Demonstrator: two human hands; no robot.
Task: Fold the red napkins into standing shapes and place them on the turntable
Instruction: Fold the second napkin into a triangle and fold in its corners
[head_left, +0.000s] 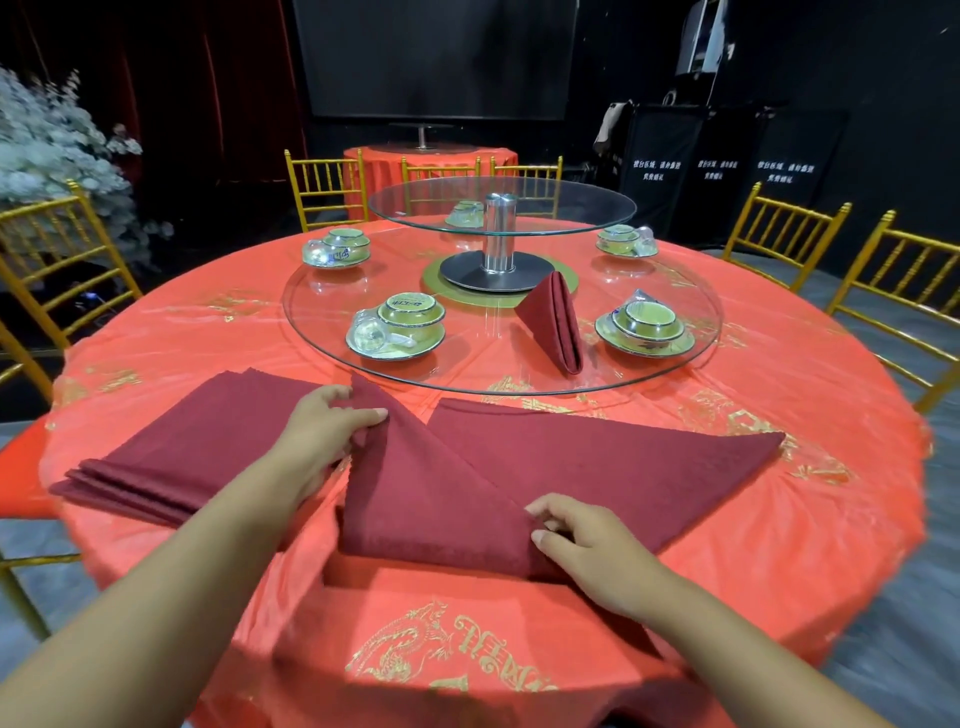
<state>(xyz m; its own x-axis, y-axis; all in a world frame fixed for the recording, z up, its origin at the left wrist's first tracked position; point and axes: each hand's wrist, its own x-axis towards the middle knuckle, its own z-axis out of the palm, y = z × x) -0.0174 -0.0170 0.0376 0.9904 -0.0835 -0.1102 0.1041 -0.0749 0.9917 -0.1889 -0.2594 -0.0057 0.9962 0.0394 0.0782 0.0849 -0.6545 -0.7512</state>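
On red tablecloth (769, 571) (gold print), left hand (319, 434) and right hand (589, 551) pinching napkin (431, 499), gold chairs (782, 234), dark room.

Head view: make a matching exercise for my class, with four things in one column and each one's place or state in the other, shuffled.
Column one
1. standing napkin
2. napkin stack
3. half-folded napkin
4. upper glass tier

Column two
A. pinched by the left hand and the right hand
B. raised on the metal post
C. on the lower turntable
D. flat on the tablecloth, left side

Pairs: 1-C, 2-D, 3-A, 4-B
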